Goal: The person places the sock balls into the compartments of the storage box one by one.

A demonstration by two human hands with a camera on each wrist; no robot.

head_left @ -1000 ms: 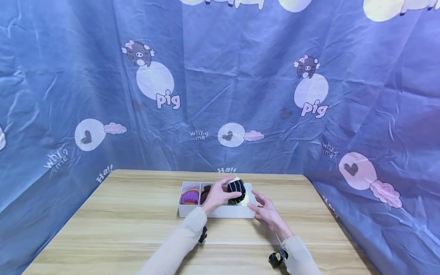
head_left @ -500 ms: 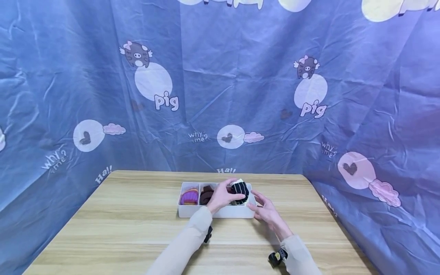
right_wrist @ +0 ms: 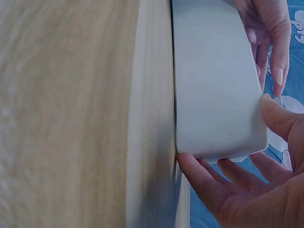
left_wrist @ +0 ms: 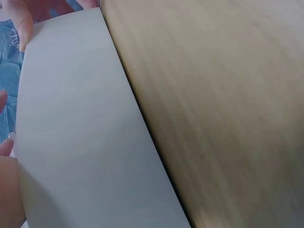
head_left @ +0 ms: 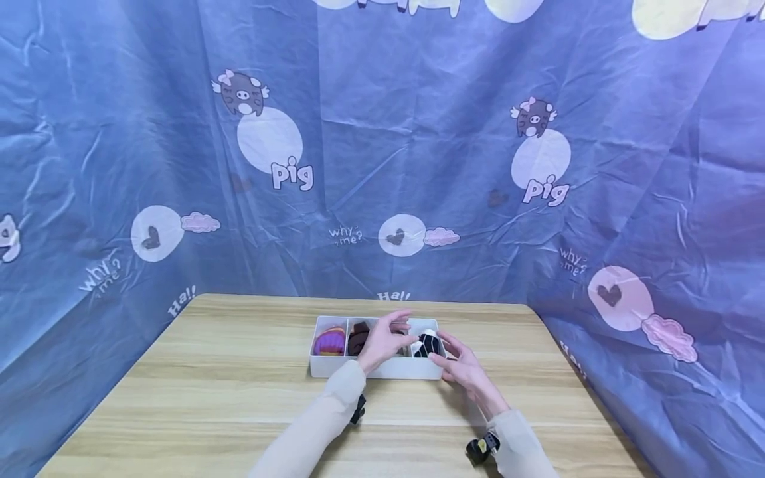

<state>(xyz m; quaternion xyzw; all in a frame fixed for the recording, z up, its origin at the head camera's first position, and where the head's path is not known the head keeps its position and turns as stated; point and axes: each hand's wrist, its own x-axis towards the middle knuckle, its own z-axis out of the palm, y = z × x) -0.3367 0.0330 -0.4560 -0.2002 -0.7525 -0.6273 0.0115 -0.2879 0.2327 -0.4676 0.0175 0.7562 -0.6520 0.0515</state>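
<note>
A long white divided box (head_left: 388,369) stands on the table. In its rightmost compartment lies a bundled black sock with white lines (head_left: 428,346). My left hand (head_left: 381,342) hovers over the middle of the box, thumb and fingers apart and nothing between them. At the box's right end my right hand (head_left: 467,370) grips it; the right wrist view shows the thumb at the top edge and fingertips (right_wrist: 187,161) against the end wall. A purple bundled sock with orange edging (head_left: 330,342) fills the leftmost compartment, a dark brown one (head_left: 358,339) the compartment beside it. My left hand partly hides the third compartment.
The wooden table (head_left: 239,398) extends around the box on all sides. A blue printed cloth (head_left: 358,166) hangs behind the table and along both sides. Each sleeve carries a small black wrist camera, the right one (head_left: 480,449) near the table's front.
The black sock has gone down into the rightmost compartment. My left hand has let go of it, its fingers spreading as it draws slightly left. The right hand keeps its place on the box.
</note>
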